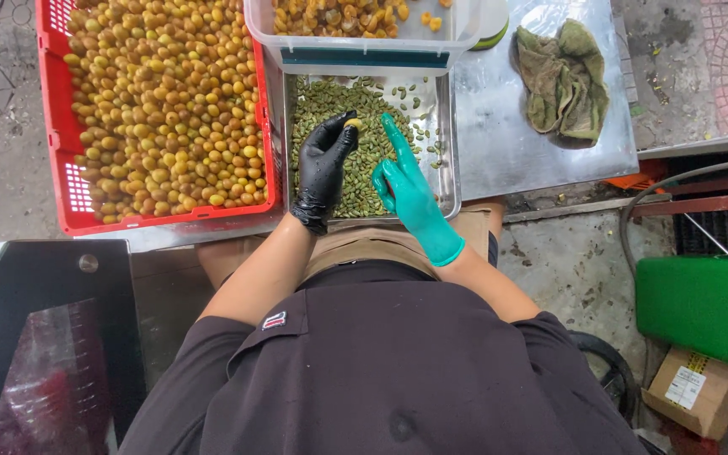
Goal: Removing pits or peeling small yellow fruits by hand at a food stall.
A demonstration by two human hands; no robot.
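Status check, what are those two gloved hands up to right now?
Left hand, black glove, pinching a small yellow fruit. Right hand, teal glove, empty, fingers open. Both over the steel tray of green peelings. Nothing in the way.

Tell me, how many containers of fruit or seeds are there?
3: a red crate of yellow fruit at left, a metal tray of green seeds by both hands, a clear tub above it. Others may lie outside the view.

Black-gloved left hand (pixel 322 173) pinches yellow fruit (pixel 353 123) over steel tray (pixel 446 160); teal-gloved right hand (pixel 408 195) alongside.
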